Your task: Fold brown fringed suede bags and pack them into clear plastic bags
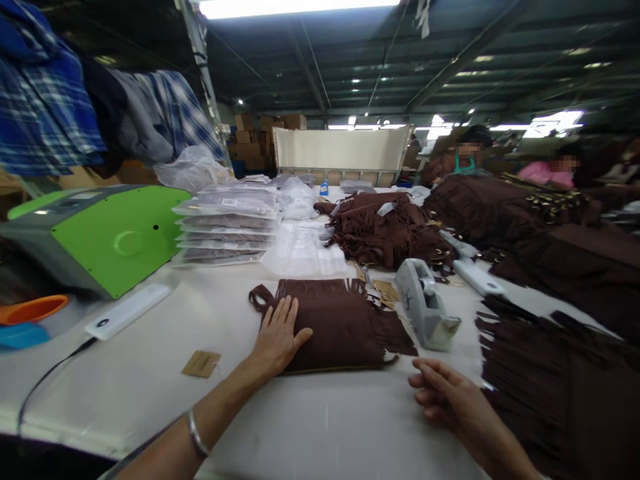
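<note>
A folded dark brown fringed garment lies on the white table in front of me, with a strap loop at its left and loose fringe at its right. My left hand rests flat on the garment's left part, fingers stretched out. Just off the garment's lower right corner hovers my right hand, its fingers loosely curled and apart, with nothing visible in them. A grey tape dispenser stands beyond the right hand, beside the fringe. One brown paper tag lies left of my left forearm.
Bagged garments are stacked behind, near a green machine. A white handheld device with a cable lies at left. Brown fringed garments are heaped behind, and more brown cloth covers the right side. People work at the far right.
</note>
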`<state>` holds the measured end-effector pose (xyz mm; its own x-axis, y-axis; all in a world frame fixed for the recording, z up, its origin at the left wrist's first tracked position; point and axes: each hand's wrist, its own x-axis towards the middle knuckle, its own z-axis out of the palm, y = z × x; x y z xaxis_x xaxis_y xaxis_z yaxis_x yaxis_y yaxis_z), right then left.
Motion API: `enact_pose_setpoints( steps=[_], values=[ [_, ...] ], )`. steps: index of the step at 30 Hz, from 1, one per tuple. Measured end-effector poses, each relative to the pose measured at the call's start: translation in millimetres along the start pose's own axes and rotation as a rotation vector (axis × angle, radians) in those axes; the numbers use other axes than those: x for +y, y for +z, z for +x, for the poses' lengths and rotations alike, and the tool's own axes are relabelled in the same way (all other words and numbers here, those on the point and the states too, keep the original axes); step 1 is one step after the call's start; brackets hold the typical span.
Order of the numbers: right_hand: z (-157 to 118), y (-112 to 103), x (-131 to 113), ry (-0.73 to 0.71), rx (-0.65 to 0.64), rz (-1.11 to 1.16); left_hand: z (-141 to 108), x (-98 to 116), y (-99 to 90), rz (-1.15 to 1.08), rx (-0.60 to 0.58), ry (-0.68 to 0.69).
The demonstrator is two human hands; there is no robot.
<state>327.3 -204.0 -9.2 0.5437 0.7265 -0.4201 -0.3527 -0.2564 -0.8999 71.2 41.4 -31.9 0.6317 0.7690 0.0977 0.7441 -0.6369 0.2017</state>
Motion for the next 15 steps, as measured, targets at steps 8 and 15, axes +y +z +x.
enact_pose_setpoints(
  steps=[8, 15],
  values=[
    [28, -6, -3, -0.196, 0.13, -0.343, 28, 68, -14.6, 0.09, 0.125, 0.313],
    [25, -8, -31, -0.35, 0.108, -0.463, 29, 154, -5.9, 0.127, 0.066, 0.579]
  ],
)
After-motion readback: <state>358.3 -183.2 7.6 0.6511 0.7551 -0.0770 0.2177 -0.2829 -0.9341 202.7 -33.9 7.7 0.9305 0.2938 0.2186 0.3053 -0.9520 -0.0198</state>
